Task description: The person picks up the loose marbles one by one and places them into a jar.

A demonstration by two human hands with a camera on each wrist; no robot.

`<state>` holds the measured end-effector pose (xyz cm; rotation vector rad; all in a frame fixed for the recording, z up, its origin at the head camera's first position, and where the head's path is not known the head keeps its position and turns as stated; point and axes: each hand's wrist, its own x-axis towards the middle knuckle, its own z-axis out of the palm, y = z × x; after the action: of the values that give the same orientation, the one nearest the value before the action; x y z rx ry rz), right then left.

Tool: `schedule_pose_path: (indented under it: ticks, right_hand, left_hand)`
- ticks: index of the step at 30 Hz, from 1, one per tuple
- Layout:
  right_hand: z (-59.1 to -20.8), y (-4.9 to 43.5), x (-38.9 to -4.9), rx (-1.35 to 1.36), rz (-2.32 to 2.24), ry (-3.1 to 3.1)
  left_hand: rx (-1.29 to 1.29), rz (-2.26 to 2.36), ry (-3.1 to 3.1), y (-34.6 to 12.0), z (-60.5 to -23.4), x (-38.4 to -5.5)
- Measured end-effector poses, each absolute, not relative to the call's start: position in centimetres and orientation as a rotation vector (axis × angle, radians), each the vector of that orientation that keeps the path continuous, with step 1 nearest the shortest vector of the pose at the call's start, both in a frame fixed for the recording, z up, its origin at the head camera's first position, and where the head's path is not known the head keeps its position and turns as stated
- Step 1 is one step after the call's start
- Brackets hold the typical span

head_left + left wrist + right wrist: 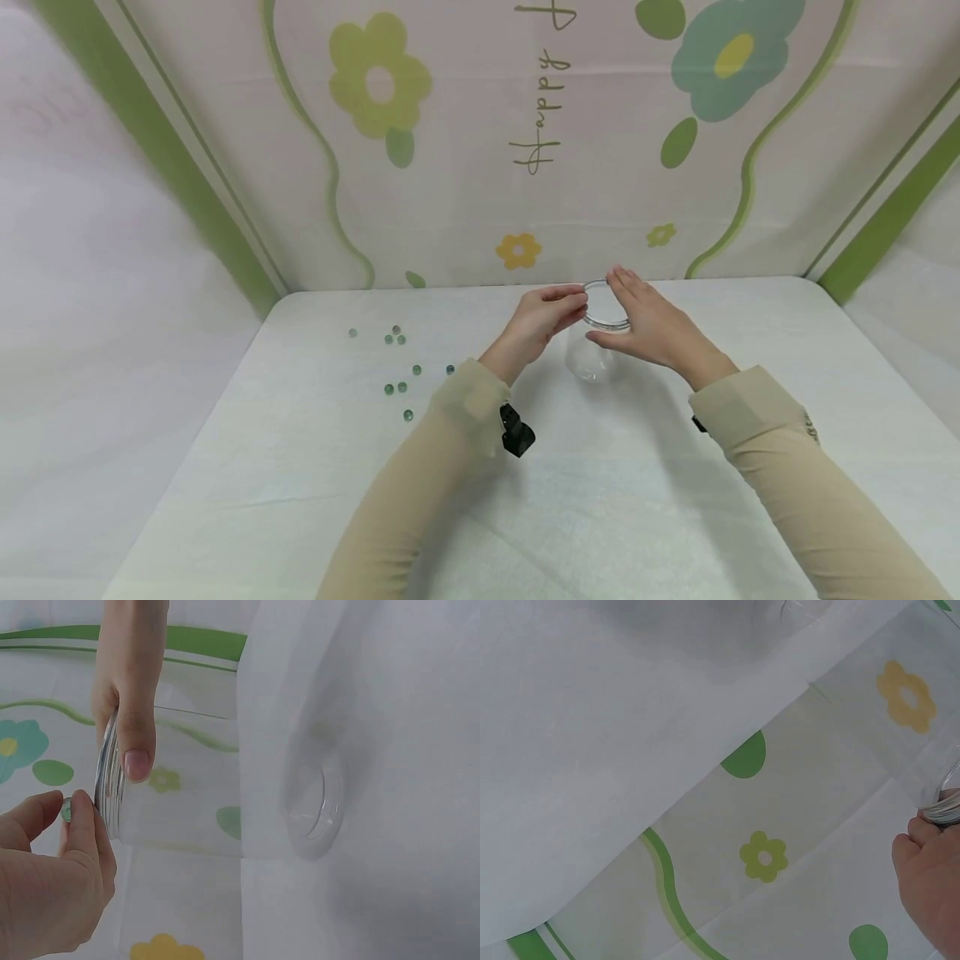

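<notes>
Left wrist: fingers [84, 829] pinch marble [67, 811]; head view hides it.

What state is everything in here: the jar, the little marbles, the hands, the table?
Clear jar: upright, open-topped, no marbles visible inside.
Held marble: pinched, at the jar's mouth.
Loose marbles: scattered on the table, resting.
Left hand: pinching the held marble.
Right hand: gripping the jar near its top.
Table: covered in white, lightly creased.
</notes>
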<state>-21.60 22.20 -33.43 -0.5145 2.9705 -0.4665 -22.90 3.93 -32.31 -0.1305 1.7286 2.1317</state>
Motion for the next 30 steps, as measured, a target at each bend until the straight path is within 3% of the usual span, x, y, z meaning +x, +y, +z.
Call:
schedule_pose_path:
  ticks: [17, 30]
  right_hand:
    - [-33.7, 22.2, -21.8, -0.509, -0.463, 2.996]
    - [-33.6, 22.6, -21.5, -0.510, -0.413, 3.013]
  left_hand:
    - [-0.149, 2.145, 1.729, 3.3, -32.4, -23.1]
    - [-0.249, 2.175, 1.724, -0.8, -33.0, -24.8]
